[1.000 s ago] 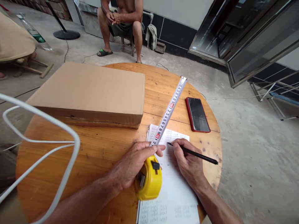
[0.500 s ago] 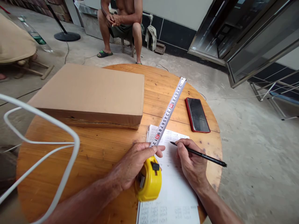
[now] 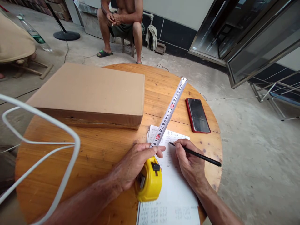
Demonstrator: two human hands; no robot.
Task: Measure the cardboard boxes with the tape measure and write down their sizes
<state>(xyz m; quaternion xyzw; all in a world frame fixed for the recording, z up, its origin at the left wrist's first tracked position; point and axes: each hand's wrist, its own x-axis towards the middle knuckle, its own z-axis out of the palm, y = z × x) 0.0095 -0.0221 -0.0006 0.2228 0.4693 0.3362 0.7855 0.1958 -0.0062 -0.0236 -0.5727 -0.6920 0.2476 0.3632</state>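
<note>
My left hand (image 3: 138, 162) is closed on a yellow tape measure (image 3: 151, 184), thumb and fingers pinching its blade near the case. The blade, marked with black numbers and red tens, slants out away from me to a metal end hook. Between the thumb and fingers of my right hand (image 3: 191, 159) is a black pen (image 3: 203, 157), its tip at the handwritten paper (image 3: 175, 175). The paper lies under both hands, with rows of writing at its top and bottom. Left of the blade rests a closed cardboard box (image 3: 93, 90).
A phone in a red case (image 3: 198, 115) lies at the right of the round wooden table (image 3: 105, 150). White bent tubing (image 3: 75, 150) crosses the left foreground. Beyond the table a person (image 3: 124, 18) sits on a stool. A plastic bottle (image 3: 35, 34) is at far left.
My right hand and the pen have shifted slightly left across the paper. My left hand, the tape measure and the box stay about where they were.
</note>
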